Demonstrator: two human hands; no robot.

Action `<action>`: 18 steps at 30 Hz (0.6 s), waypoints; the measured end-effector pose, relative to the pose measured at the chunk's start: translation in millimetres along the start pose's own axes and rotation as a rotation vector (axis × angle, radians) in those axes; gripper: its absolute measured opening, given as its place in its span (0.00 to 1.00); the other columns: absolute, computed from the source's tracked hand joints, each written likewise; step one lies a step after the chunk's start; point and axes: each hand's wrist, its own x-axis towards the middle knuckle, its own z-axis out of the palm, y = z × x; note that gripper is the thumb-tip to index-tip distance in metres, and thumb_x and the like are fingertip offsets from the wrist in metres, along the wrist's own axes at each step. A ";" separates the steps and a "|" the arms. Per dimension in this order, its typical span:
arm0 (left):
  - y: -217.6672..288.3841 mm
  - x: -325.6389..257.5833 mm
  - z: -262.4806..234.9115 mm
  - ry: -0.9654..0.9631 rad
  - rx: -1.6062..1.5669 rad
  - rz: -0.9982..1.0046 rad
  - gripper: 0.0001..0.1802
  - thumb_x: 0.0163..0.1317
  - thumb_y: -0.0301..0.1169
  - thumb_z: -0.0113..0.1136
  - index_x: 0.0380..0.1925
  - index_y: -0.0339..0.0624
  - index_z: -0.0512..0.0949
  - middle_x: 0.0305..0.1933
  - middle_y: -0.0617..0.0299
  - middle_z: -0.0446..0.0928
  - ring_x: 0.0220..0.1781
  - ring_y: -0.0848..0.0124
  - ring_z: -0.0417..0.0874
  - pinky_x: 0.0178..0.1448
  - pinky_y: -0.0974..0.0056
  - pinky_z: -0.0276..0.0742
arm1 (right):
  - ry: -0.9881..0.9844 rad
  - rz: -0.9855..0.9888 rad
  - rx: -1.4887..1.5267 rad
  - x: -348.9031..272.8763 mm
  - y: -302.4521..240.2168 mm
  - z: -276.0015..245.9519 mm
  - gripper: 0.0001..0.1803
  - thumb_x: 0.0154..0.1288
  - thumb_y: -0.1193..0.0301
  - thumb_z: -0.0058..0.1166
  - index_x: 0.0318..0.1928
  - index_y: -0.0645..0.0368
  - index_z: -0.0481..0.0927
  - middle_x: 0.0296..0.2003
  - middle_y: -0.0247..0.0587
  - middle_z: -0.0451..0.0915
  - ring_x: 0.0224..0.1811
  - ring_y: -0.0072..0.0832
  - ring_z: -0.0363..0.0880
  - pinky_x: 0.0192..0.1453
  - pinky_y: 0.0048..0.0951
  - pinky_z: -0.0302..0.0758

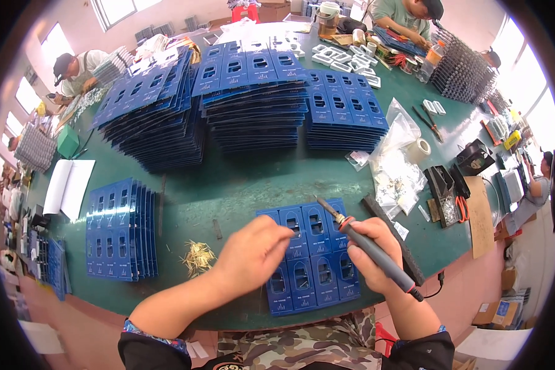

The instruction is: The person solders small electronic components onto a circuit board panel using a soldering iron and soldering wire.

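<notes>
A blue circuit-board panel (290,303) with rows of oval cut-outs lies flat on the table in front of me. My left hand (253,250) hovers over its left side, thumb and forefinger pinched together near an upper cut-out; anything between the fingertips is too small to make out. A grey-handled soldering iron (385,262) is gripped in my right hand (375,277) like a pen. Its metal tip points up and left, above the panel's upper edge. Beside my left wrist sits a loose pile of thin gold-coloured pins (198,258).
Tall stacks of blue panels (253,117) stand across the back, and a smaller upright group (120,231) at left. A dark bar (391,237), plastic bag of small parts (398,176), solder spool (419,150) and orange-handled scissors (462,208) lie right. Other people work around the table.
</notes>
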 end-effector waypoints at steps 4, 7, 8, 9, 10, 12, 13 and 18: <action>-23.2 -1.6 5.0 -0.001 0.078 -0.034 0.06 0.61 0.24 0.63 0.39 0.39 0.82 0.33 0.56 0.77 0.34 0.59 0.81 0.37 0.60 0.77 | 0.022 0.043 0.065 -2.7 13.4 6.8 0.16 0.61 0.75 0.61 0.50 0.64 0.79 0.39 0.43 0.82 0.36 0.27 0.79 0.42 0.28 0.75; -27.9 -2.2 9.3 0.005 0.115 -0.013 0.07 0.61 0.24 0.63 0.40 0.40 0.82 0.33 0.57 0.77 0.33 0.58 0.81 0.36 0.59 0.78 | 0.119 0.261 0.229 -9.8 15.9 14.7 0.12 0.61 0.75 0.61 0.45 0.64 0.80 0.36 0.42 0.82 0.35 0.25 0.79 0.41 0.27 0.75; -27.7 -1.6 9.0 0.007 0.126 -0.008 0.07 0.61 0.24 0.63 0.39 0.40 0.82 0.33 0.57 0.77 0.33 0.58 0.81 0.36 0.59 0.78 | 0.166 0.363 0.258 -10.6 15.9 16.2 0.10 0.60 0.76 0.61 0.43 0.64 0.80 0.35 0.41 0.82 0.35 0.24 0.79 0.41 0.26 0.75; -27.7 -0.7 8.9 0.009 0.137 -0.002 0.07 0.60 0.24 0.63 0.39 0.40 0.82 0.33 0.58 0.77 0.33 0.57 0.81 0.36 0.58 0.78 | 0.186 0.382 0.285 -11.5 17.7 17.4 0.10 0.60 0.76 0.62 0.41 0.65 0.80 0.33 0.39 0.82 0.33 0.22 0.79 0.39 0.25 0.75; -28.8 -0.2 9.9 0.009 0.134 -0.003 0.07 0.60 0.24 0.63 0.39 0.40 0.82 0.33 0.58 0.77 0.33 0.57 0.81 0.36 0.58 0.78 | 0.185 0.384 0.284 -12.7 20.1 18.0 0.10 0.60 0.76 0.62 0.41 0.65 0.80 0.33 0.39 0.82 0.33 0.22 0.79 0.39 0.25 0.75; -31.5 0.2 12.3 0.023 0.154 0.035 0.06 0.60 0.24 0.63 0.38 0.40 0.82 0.33 0.58 0.77 0.33 0.57 0.81 0.36 0.58 0.78 | 0.178 0.352 0.263 -14.3 24.6 18.2 0.10 0.59 0.76 0.63 0.41 0.66 0.80 0.32 0.38 0.82 0.31 0.21 0.79 0.37 0.25 0.74; -32.0 0.3 12.6 0.023 0.153 0.034 0.06 0.60 0.24 0.63 0.38 0.40 0.82 0.33 0.58 0.77 0.33 0.57 0.81 0.36 0.58 0.78 | 0.177 0.353 0.263 -13.8 25.2 18.7 0.10 0.59 0.76 0.63 0.41 0.66 0.80 0.32 0.38 0.82 0.31 0.21 0.79 0.37 0.25 0.74; -31.8 0.8 13.2 0.023 0.166 0.049 0.06 0.59 0.24 0.64 0.38 0.40 0.82 0.33 0.58 0.77 0.33 0.58 0.81 0.35 0.57 0.78 | 0.166 0.327 0.252 -13.0 25.4 19.3 0.09 0.60 0.75 0.63 0.40 0.66 0.80 0.30 0.38 0.82 0.30 0.21 0.79 0.35 0.24 0.74</action>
